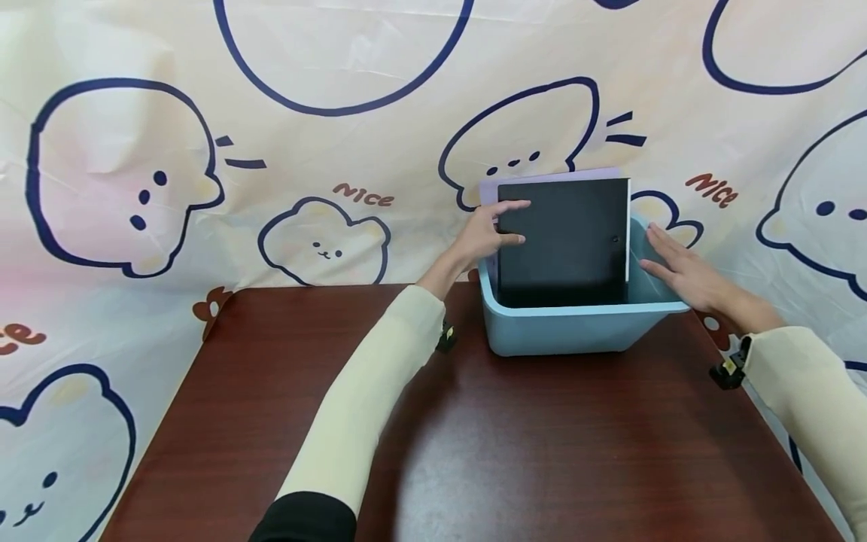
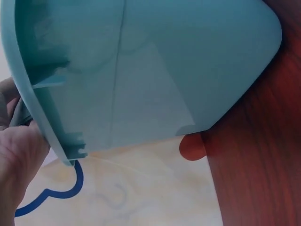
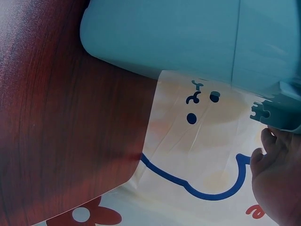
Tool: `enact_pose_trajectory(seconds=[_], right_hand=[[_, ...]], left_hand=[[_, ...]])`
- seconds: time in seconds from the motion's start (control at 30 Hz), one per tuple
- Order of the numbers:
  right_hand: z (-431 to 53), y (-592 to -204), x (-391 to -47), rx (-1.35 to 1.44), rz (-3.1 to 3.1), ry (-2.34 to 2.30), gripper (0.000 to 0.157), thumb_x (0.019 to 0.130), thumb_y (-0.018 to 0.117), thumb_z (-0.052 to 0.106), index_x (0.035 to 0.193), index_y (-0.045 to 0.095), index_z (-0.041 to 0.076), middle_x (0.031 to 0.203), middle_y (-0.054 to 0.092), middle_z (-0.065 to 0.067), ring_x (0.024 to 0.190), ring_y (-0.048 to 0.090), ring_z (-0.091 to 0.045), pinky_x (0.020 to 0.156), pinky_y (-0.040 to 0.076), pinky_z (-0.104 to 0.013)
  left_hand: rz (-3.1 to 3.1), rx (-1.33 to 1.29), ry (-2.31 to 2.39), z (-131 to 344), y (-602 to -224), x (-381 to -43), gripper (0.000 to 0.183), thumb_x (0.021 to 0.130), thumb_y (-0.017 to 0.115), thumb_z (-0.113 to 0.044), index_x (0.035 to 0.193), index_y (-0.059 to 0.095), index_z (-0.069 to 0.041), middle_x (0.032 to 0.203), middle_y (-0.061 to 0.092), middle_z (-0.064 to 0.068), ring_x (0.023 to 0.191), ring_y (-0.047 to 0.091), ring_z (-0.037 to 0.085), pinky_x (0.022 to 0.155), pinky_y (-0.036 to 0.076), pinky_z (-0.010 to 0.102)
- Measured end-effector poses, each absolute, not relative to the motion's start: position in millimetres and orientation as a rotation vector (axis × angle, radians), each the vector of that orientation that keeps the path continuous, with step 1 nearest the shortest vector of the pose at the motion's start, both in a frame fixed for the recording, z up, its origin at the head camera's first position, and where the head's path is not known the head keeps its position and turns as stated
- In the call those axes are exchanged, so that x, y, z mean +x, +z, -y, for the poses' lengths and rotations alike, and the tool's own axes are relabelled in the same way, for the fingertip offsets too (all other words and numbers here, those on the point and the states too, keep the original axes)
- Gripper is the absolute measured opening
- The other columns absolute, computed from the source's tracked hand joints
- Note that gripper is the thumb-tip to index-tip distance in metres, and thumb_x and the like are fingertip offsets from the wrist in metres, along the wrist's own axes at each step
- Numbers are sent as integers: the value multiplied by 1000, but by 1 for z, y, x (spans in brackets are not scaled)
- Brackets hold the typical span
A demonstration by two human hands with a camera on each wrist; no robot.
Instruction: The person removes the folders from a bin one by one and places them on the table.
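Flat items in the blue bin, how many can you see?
2 clearly: the black panel in front, the lilac panel behind it, showing at top and left; more may be hidden.

Right of centre in the head view, a light-blue rectangular plastic bin (image 1: 555, 331) stands on the reddish-brown wooden table (image 1: 576, 444), holding a flat black rectangular item (image 1: 562, 248) before a flat lilac item (image 1: 576, 175), with a cartoon-printed cream sheet (image 1: 305, 158) behind the table across the upper frame.
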State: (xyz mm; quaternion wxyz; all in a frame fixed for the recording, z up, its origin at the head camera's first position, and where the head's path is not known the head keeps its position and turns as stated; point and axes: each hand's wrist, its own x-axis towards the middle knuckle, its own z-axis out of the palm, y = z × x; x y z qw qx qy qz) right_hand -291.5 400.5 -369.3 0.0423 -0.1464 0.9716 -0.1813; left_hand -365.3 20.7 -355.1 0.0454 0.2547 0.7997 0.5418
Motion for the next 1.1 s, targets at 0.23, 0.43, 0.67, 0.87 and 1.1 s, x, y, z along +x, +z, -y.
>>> enact_pose_trajectory(seconds=[0.23,0.43,0.67,0.87,1.1], right_hand=[[-403,-370,-292,-448,-2974,-550,70,105,33,45,157,-6,20,163,-14,-6,149,-7,-39,111,2,-70],[-405,-370,-291,-447,-2974,-541,70,105,33,44,157,-6,19,163,-14,-7,149,-7,-39,112,3,-70],[-404,-370,-293,-485,-2976,-527,68,106,32,42,157,-6,18,163,-13,-6,149,-6,-40,111,5,-70],[-403,-370,-294,-509,-2972,-528,66,106,32,37,157,-5,18,164,-12,-7,149,-5,-40,112,4,-69],[-403,-370,-293,-532,-2969,-553,65,107,32,34,156,-7,19,164,-12,-9,149,-5,-40,113,3,-68]], left_hand=[[-2352,793,1432,-29,-346,-367,67,85,76,-9,139,52,-42,151,40,-12,135,33,9,104,43,32],[-2382,805,1419,-34,-348,-366,61,86,73,-5,133,59,-41,147,46,-11,128,39,7,84,47,22],[-2441,747,1476,-35,-350,-360,57,87,72,-2,127,63,-42,143,50,-12,126,40,9,82,48,25],[-2437,724,1500,-33,-351,-356,56,88,71,-4,126,63,-45,144,50,-12,123,40,9,68,49,24],[-2410,793,1537,-31,-348,-352,56,87,71,-4,127,63,-43,142,51,-14,111,47,5,62,49,22]])
